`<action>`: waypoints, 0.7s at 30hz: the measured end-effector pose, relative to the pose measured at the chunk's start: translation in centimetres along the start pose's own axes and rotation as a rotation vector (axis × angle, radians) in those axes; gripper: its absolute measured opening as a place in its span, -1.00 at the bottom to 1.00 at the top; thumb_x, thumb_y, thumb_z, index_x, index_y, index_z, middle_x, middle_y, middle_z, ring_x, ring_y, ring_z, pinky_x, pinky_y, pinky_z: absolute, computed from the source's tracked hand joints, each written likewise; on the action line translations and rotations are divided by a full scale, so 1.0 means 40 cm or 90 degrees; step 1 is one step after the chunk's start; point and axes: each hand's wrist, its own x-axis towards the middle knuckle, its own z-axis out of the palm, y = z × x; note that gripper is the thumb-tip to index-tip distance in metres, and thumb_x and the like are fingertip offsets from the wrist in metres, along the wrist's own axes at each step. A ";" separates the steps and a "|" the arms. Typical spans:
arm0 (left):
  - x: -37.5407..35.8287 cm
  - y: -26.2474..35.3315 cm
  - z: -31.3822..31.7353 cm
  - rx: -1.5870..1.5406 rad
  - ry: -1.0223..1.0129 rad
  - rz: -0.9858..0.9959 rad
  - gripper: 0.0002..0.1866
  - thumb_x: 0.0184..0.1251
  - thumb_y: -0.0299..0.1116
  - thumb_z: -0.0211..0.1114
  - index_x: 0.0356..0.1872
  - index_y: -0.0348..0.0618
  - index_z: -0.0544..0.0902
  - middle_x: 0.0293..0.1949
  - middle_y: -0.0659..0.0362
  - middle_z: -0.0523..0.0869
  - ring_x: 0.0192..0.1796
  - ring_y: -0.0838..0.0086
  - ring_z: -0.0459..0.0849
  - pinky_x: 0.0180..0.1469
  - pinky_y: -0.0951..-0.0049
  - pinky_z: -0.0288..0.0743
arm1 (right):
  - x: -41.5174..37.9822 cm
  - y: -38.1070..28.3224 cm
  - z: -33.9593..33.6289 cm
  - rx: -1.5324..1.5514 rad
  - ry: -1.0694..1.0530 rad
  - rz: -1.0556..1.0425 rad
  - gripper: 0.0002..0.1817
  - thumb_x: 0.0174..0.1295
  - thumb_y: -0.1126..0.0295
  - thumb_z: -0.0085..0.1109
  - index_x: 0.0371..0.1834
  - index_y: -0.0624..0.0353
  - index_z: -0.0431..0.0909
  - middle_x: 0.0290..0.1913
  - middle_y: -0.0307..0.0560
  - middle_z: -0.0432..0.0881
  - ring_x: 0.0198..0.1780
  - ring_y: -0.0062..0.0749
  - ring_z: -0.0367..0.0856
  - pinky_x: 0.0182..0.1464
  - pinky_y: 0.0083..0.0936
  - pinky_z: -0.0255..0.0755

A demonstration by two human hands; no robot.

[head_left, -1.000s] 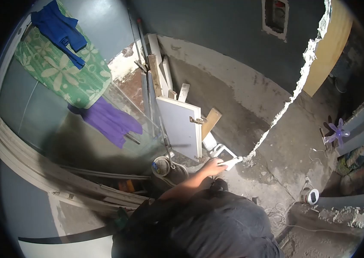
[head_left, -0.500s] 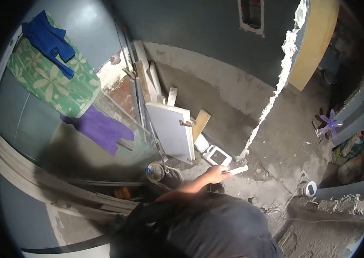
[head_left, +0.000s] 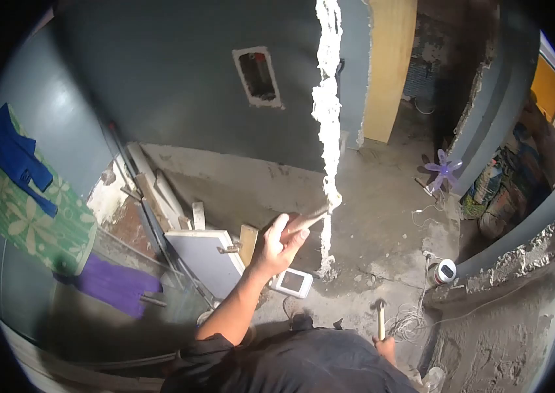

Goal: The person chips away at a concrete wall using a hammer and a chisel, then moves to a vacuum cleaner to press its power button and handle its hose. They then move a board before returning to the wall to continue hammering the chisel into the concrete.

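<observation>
My left hand (head_left: 278, 247) is raised in front of me, closed around a pale, dusty bar that looks like a chisel (head_left: 311, 218), somewhat blurred. Its far end meets or overlaps the rough white broken edge of the wall (head_left: 327, 111); contact I cannot confirm. Low on the right, my right hand (head_left: 386, 347) grips the wooden handle of a hammer (head_left: 381, 318), held head up near the floor. Below my left hand lies a white-framed box with a dark panel (head_left: 292, 283).
A white board with a latch (head_left: 205, 262) and planks lean at left. Purple cloth (head_left: 110, 281) hangs over glass. On the right are a purple-bladed fan (head_left: 443, 169), a round white device (head_left: 445, 271), a coiled cable (head_left: 405, 322) and a low rough wall (head_left: 526, 255).
My view has turned right and up. My left hand has risen with the chisel from near the floor to the wall's edge. My right hand with the hammer has come into view.
</observation>
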 end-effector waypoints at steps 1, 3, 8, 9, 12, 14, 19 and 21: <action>0.041 0.002 -0.001 0.044 0.002 0.054 -0.64 0.46 -0.21 0.31 -0.02 -0.36 0.58 -0.30 -0.05 0.71 -0.28 0.25 0.70 -0.19 0.34 0.54 | 0.024 -0.021 0.019 -0.018 0.101 -0.142 -0.68 0.18 0.26 0.43 -0.42 0.33 0.59 -0.60 0.07 0.59 -0.57 -0.16 0.59 -0.44 -0.24 0.42; 0.115 0.021 0.013 0.052 0.016 0.100 -0.70 0.46 -0.24 0.31 -0.08 -0.33 0.59 -0.34 -0.08 0.70 -0.35 0.07 0.67 -0.25 0.28 0.55 | 0.018 -0.136 0.020 0.021 0.236 -0.337 -0.74 0.22 0.31 0.34 -0.39 0.31 0.57 -0.60 0.13 0.56 -0.58 -0.06 0.57 -0.45 -0.24 0.41; 0.218 0.017 0.068 0.023 0.074 0.081 -0.61 0.45 -0.15 0.32 -0.40 -0.27 0.45 -0.57 -0.04 0.53 -0.52 0.07 0.56 -0.46 0.21 0.39 | -0.022 -0.525 -0.064 0.355 0.128 -0.580 -0.92 0.30 0.48 0.01 -0.35 0.22 0.46 -0.56 -0.26 0.48 -0.53 -0.59 0.42 -0.44 -0.58 0.34; 0.229 0.014 0.078 0.017 0.070 0.088 -0.61 0.45 -0.15 0.32 -0.40 -0.27 0.45 -0.57 -0.04 0.53 -0.52 0.07 0.56 -0.46 0.21 0.39 | -0.009 -0.579 -0.080 0.354 0.078 -0.673 -0.87 0.37 0.43 0.02 -0.35 0.21 0.43 -0.55 -0.29 0.45 -0.53 -0.62 0.41 -0.45 -0.60 0.31; 0.247 0.011 0.091 0.040 0.119 0.065 -0.62 0.43 -0.15 0.35 -0.40 -0.27 0.48 -0.56 -0.05 0.57 -0.53 0.06 0.60 -0.46 0.20 0.43 | -0.083 -0.746 -0.114 0.385 0.035 -0.758 -0.68 0.49 0.17 0.05 -0.29 0.22 0.39 -0.52 -0.25 0.46 -0.53 -0.61 0.40 -0.46 -0.60 0.31; 0.252 0.016 0.086 0.064 0.139 0.069 -0.63 0.42 -0.17 0.35 -0.40 -0.27 0.48 -0.55 -0.04 0.58 -0.52 0.07 0.61 -0.46 0.20 0.44 | -0.137 -0.818 -0.117 0.575 -0.042 -0.799 -0.49 0.44 -0.06 0.10 -0.23 0.28 0.41 -0.53 -0.17 0.44 -0.53 -0.54 0.41 -0.47 -0.56 0.32; 0.268 -0.012 0.076 0.064 0.155 0.165 -0.69 0.44 -0.23 0.33 -0.33 -0.28 0.51 -0.55 -0.05 0.57 -0.53 0.06 0.59 -0.47 0.25 0.42 | -0.221 -0.935 -0.119 0.621 -0.051 -0.891 -0.22 0.28 -0.42 0.00 -0.22 0.26 0.31 -0.46 -0.11 0.40 -0.55 -0.47 0.39 -0.49 -0.53 0.36; 0.273 -0.014 0.079 0.043 0.170 0.188 -0.68 0.41 -0.29 0.37 -0.43 -0.25 0.46 -0.59 -0.04 0.52 -0.59 0.05 0.55 -0.54 0.22 0.37 | -0.225 -0.975 -0.133 0.543 0.020 -0.996 -0.24 0.36 -0.41 -0.12 -0.22 0.26 0.34 -0.52 -0.18 0.33 -0.56 -0.51 0.32 -0.51 -0.49 0.26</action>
